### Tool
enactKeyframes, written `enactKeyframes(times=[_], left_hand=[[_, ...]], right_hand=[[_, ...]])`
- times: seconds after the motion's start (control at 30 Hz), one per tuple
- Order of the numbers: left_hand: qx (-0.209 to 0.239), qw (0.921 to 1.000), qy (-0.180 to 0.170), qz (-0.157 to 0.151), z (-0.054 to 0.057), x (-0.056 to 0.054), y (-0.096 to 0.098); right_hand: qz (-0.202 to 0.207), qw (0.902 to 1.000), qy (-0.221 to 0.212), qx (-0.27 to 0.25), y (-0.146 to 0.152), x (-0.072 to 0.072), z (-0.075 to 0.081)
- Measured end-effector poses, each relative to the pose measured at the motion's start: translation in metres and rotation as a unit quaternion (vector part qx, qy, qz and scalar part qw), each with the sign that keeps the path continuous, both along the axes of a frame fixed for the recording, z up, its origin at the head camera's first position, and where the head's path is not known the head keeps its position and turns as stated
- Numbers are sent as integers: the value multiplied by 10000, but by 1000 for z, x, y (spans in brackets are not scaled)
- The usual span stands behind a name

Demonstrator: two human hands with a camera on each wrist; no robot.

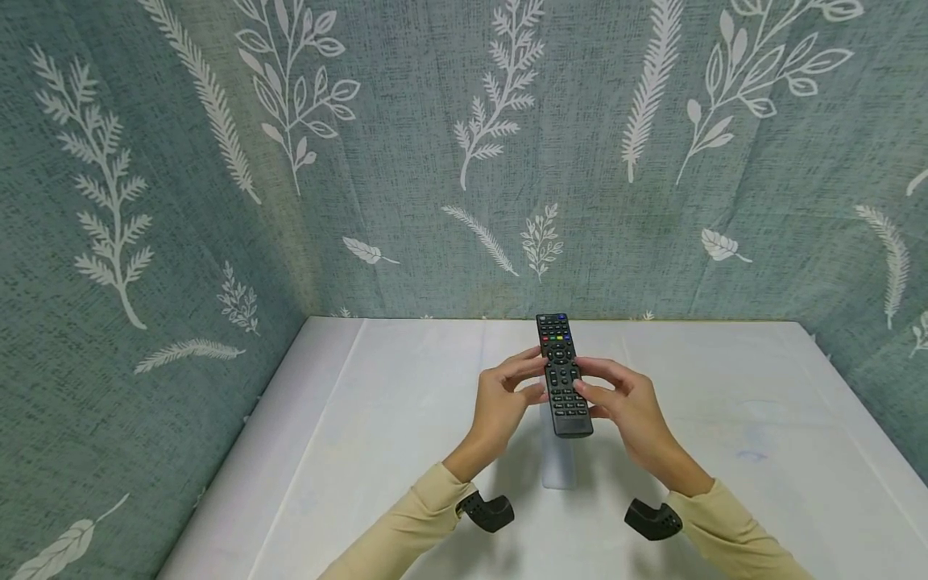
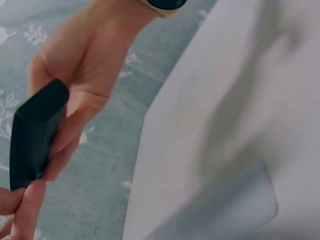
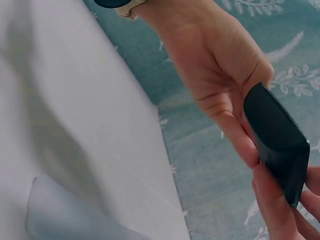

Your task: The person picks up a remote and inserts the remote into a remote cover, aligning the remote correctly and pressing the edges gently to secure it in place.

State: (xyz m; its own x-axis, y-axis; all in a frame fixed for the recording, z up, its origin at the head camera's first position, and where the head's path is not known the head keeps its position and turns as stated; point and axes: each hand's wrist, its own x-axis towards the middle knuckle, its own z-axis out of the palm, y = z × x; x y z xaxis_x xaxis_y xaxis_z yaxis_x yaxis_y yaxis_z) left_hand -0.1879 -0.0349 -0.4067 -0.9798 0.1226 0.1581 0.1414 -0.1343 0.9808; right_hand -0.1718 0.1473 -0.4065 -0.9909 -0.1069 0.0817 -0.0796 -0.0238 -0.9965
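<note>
A black remote control (image 1: 565, 379) with rows of buttons, a few of them coloured, is held up over the white table, its far end tilted away. My left hand (image 1: 502, 403) grips its left edge between thumb and fingers. On the opposite edge my right hand (image 1: 632, 409) holds it too, thumb on the button side. Both wrist views show the remote's dark near end and underside, with fingertips supporting it from below. Beneath the remote lies a long, pale, bluish strip-like piece (image 1: 557, 469) with rounded corners, partly hidden by the remote in the head view.
The white table (image 1: 391, 419) meets green leaf-patterned cloth (image 1: 406, 161) at the back and sides. Each cuff carries a black wrist device (image 1: 487, 512). Faint bluish marks (image 1: 754, 439) show on the table at right. Arm shadows fall across its surface.
</note>
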Motion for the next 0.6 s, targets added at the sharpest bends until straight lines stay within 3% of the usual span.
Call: enactKeyframes(times=[0.1,0.33,0.6], left_hand=[[-165,9996,239,7,2,1,-2],[-675,9942,798,234,28,17,-1],[-514,9942,933,173,33,19,1]], right_hand=[[26,10000,10,-34,-1,1,1],[-27,9998,207,-51,0,2,6],[-177,9988,367,-285,0,3,10]])
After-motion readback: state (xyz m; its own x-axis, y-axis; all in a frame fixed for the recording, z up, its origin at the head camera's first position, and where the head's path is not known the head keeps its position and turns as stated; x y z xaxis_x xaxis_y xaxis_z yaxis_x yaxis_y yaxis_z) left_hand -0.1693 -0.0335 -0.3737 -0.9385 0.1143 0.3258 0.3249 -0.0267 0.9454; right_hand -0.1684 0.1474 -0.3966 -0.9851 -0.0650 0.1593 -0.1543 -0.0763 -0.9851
